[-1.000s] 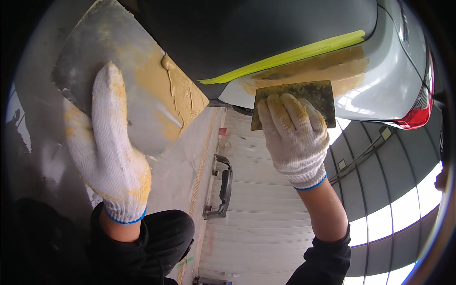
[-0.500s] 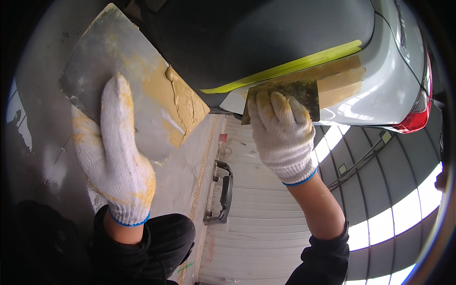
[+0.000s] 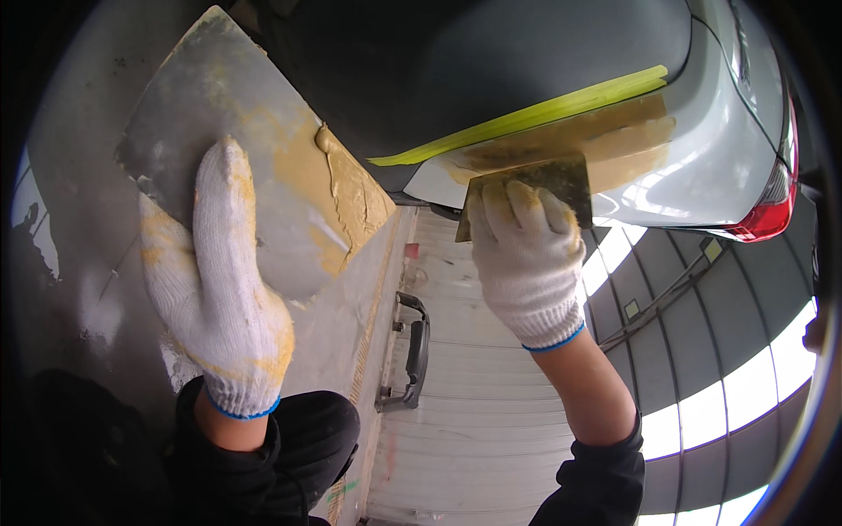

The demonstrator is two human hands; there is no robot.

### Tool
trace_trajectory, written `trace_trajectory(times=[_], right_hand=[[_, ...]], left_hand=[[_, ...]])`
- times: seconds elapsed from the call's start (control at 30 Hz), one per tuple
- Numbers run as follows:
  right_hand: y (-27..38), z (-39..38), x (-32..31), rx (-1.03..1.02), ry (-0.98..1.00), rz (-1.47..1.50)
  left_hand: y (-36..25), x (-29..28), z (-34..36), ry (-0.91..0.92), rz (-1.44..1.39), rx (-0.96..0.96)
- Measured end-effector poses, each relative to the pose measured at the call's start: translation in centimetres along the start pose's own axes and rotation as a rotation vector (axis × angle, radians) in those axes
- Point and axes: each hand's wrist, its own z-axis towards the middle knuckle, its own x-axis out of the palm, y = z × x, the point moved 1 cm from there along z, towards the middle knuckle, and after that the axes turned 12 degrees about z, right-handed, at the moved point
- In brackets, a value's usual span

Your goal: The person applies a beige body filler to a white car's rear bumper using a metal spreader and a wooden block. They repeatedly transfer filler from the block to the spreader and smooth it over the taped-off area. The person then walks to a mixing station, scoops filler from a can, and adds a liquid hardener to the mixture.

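A putty-stained white knit glove with a blue cuff covers my left hand (image 3: 230,289), which grips a large flat grey mixing board (image 3: 189,114); its thumb lies on top and the other fingers are partly hidden. Tan body filler (image 3: 351,197) is heaped along the board's right edge. Gloved the same way, my right hand (image 3: 526,254) is closed on a thin dark spreader (image 3: 574,188), fingers pressed on its face. The spreader's upper edge lies at a tan filler patch (image 3: 627,145) on the silver car panel (image 3: 693,162), under a strip of yellow-green masking tape (image 3: 535,118).
Above the tape is a dark grey bumper section (image 3: 491,61). A red tail light (image 3: 772,210) sits at the panel's right end. Beyond my hands stand a pale ribbed wall (image 3: 474,351) and a black handle-like fixture (image 3: 417,351). My bent knee (image 3: 320,438) shows below.
My right hand has drawn the spreader slightly down, uncovering more tan filler beneath the tape. The board in my left hand has shifted slightly right.
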Motion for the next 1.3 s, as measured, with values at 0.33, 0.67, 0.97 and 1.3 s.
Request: trace_trajectory(times=[0.33, 0.67, 0.97, 1.3], right_hand=[[-1.2, 1.0, 0.1, -0.098, -0.096, -0.026], [-1.5, 2.0, 0.2, -0.088, -0.007, -0.091], [-1.7, -0.2, -0.6, -0.048, -0.061, -0.137], [-3.0, 0.2, -2.0, -0.108, -0.093, -0.136]], left_hand=[[-1.2, 0.2, -0.3, -0.018, -0.089, -0.109], [-0.3, 0.2, -0.3, 0.012, -0.013, -0.080], [0.3, 0.2, -0.1, 0.053, 0.063, 0.055], [0.8, -0.4, -0.1, 0.004, 0.122, 0.052]])
